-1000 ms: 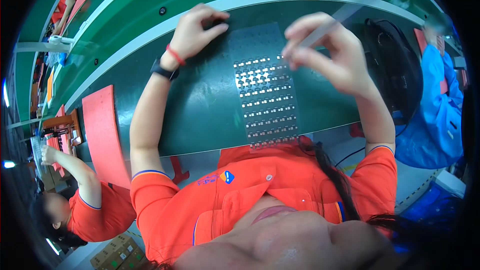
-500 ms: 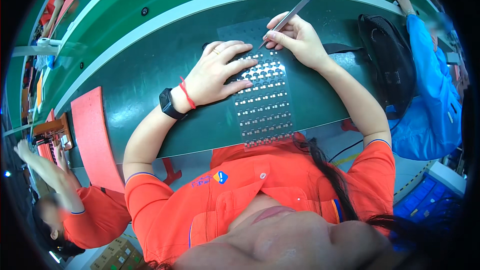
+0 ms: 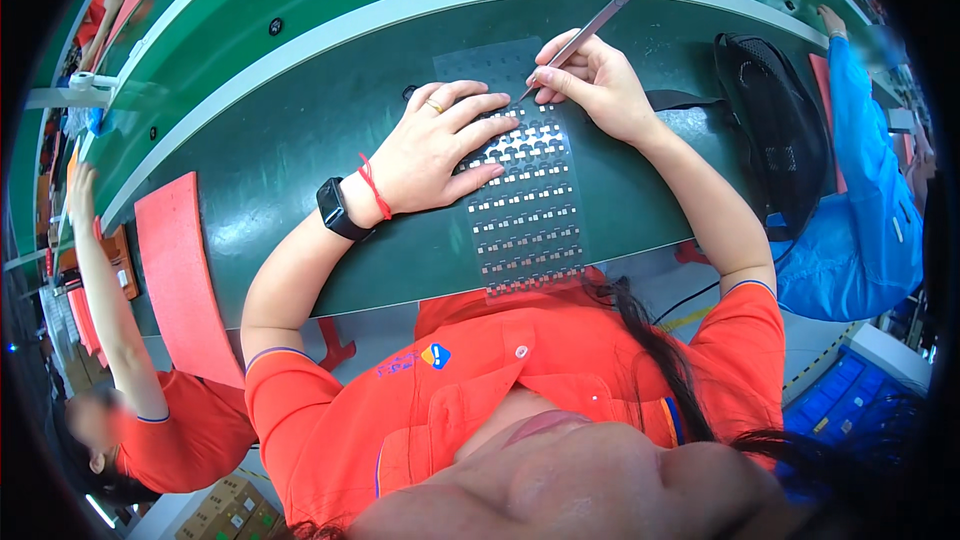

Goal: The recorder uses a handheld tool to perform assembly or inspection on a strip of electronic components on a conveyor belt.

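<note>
Flanking the clear sheet (image 3: 522, 220) on your green table (image 3: 270, 195), a black bag (image 3: 775, 140) sits to its right and a pink pad (image 3: 175, 265) farther off to its left. Your left hand (image 3: 435, 148), fingers loosely spread, partly covers the sheet's upper rows; your right hand (image 3: 592, 85) pinches grey tweezers (image 3: 600, 18) between its fingers, tips close to the sheet's top. See-through and glossy, the sheet carries rows of small pale squares (image 3: 547, 151), brightest near your left fingertips.

left grip (image 3: 435, 150) lies spread palm-down while right grip (image 3: 598, 82) pinches.
</note>
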Demonstrator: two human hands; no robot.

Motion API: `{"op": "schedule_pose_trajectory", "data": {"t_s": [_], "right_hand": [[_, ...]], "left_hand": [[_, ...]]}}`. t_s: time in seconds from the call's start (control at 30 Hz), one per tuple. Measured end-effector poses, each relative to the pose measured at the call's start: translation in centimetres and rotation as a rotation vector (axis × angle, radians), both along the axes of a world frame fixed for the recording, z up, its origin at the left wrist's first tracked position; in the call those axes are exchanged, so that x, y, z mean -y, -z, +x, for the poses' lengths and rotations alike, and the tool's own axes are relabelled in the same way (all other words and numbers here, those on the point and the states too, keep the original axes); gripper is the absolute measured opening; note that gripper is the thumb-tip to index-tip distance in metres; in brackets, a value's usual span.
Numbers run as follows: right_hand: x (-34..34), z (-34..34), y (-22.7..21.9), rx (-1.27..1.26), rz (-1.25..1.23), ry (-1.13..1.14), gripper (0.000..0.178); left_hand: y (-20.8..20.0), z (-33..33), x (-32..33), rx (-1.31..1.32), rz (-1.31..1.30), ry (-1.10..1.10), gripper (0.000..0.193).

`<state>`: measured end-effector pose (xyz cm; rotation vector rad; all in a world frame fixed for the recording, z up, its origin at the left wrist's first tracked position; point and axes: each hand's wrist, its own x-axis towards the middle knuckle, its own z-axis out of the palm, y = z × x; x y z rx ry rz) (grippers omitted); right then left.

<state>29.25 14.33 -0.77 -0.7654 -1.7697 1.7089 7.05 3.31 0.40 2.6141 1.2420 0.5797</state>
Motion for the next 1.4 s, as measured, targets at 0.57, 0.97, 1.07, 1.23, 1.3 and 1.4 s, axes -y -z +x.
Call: {"op": "schedule_pose_trajectory", "data": {"t_s": [0.57, 0.97, 1.07, 1.23, 1.3, 1.4], "right_hand": [[0.0, 0.2, -0.2, -0.015, -0.021, -0.007, 0.016], [-0.3, 0.0, -0.9, 0.008, -0.115, -0.009, 0.017], [-0.7, 0.1, -1.3, -0.059, -0.126, 0.056, 0.02], [-0.9, -0.6, -2.5, -0.026, -0.06, 0.079, 0.022], [-1.1, -1.5, -2.7, -0.031, -0.054, 0.063, 0.023], [-0.9, -3.5, -2.9, -0.028, -0.042, 0.036, 0.023]], "left_hand": [[0.1, -0.1, 0.1, -0.024, 0.028, 0.015, 0.045], [0.4, -0.4, 0.1, -0.01, 0.062, 0.025, 0.043], [0.5, -0.7, 0.3, 0.005, 0.062, 0.023, 0.043], [0.1, -2.8, 0.6, 0.215, 0.104, -0.204, 0.044], [0.5, -4.3, 0.6, 0.212, 0.13, -0.407, 0.046], [1.1, -5.4, 1.0, 0.267, -0.003, -0.559, 0.044]]}}
